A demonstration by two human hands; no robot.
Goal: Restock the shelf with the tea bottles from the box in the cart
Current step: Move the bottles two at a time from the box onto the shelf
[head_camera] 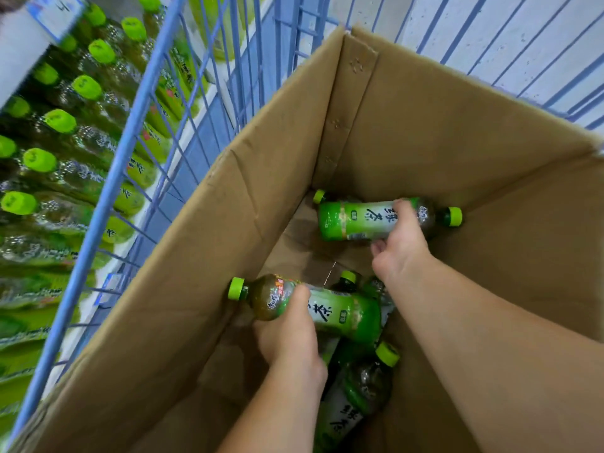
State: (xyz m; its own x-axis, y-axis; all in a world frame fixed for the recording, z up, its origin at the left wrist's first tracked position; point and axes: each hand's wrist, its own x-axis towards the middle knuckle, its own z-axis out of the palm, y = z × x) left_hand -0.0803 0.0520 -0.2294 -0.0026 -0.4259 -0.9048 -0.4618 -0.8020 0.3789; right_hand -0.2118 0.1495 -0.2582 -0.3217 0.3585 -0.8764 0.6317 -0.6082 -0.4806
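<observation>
— Hands: where are we putting them?
— We are reaching both down into the cardboard box (457, 142), which is sitting inside the blue wire cart (163, 103).
— What is our left hand (291, 335) doing?
— It is gripping a tea bottle (340, 310) by its clear upper part. The bottle is lying on its side low in the box, with its green cap pointing toward the box's left wall.
— And our right hand (403, 246)?
— It is closing round a second bottle (349, 220) farther in, near the far corner. That one is also lying on its side, cap pointing right.
— Are we seeing more in there?
— Yes, loose bottles (366, 387) are lying between our two arms at the bottom of the box, partly under the one we are holding. Another cap (318, 196) is peeking out behind the far bottle.
— And the shelf (23, 53)?
— It is standing just beyond the cart's wire wall on our left. Rows of green-capped bottles (60, 120) are filling it, though they are looking blurred to us.
</observation>
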